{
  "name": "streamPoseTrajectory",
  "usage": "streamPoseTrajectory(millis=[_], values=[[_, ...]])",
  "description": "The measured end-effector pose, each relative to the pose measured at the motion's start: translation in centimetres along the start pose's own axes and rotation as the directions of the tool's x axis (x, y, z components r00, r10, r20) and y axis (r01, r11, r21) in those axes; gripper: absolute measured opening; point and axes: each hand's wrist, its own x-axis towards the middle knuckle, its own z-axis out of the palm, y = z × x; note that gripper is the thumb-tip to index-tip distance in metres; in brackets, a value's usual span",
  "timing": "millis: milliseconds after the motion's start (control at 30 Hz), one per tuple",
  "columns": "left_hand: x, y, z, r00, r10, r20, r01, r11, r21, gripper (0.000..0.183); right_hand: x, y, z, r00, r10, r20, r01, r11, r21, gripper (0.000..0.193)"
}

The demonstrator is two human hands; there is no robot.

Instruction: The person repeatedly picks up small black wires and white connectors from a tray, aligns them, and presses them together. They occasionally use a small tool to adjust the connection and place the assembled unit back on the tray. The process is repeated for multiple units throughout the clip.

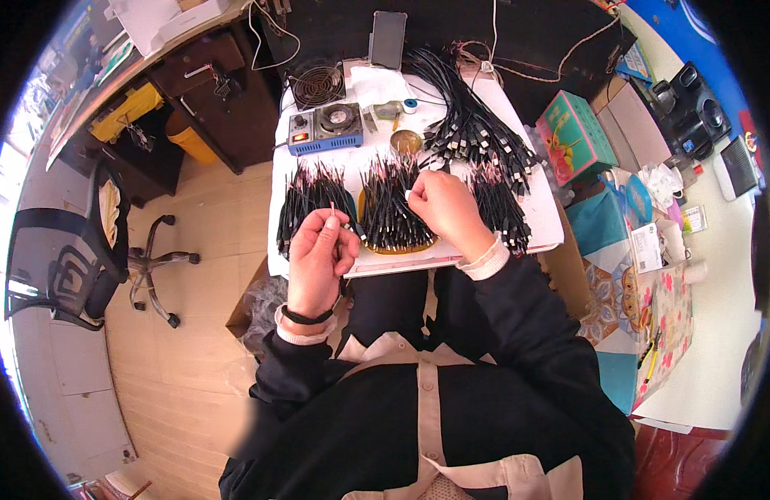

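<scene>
My left hand [322,254] is closed in a pinch at the table's near left edge. A thin wire [332,205] with a reddish tip sticks up from its fingertips. My right hand [447,212] is curled over the right part of the middle bundle of short black cables [392,208]. Its fingertips are pressed together by a small whitish bit, too small to name. That bundle lies on a yellowish tray [399,248]. Other black cable bundles lie to the left [306,208] and right [502,204], their reddish wire ends pointing away from me.
Behind the bundles stand a blue heating unit with a round top [325,129], a small fan [317,85] and a round tin [406,142]. Longer black cables with metal plugs [477,125] pile at the back right. A phone [387,40] leans at the back; a green box [575,137] stands right.
</scene>
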Motion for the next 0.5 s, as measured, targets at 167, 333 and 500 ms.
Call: streamPoseTrajectory(millis=[167,333,500], values=[[-0.2,-0.6,1.5,0.999,0.023,0.028,-0.021,0.998,-0.054,0.016,-2.5,-1.8,-3.3,0.995,0.034,-0.098,0.000,0.944,0.329,0.014],[-1.2,-1.2,5.1,0.996,0.068,0.064,-0.049,0.964,-0.261,0.016,-9.1,-5.0,-5.9,0.980,-0.060,-0.188,0.132,0.907,0.400,0.015],[-2.4,-1.4,7.6,0.987,0.048,0.151,-0.003,0.957,-0.289,0.019,-12.1,-5.2,-5.8,0.964,-0.128,-0.234,0.210,0.905,0.369,0.018]])
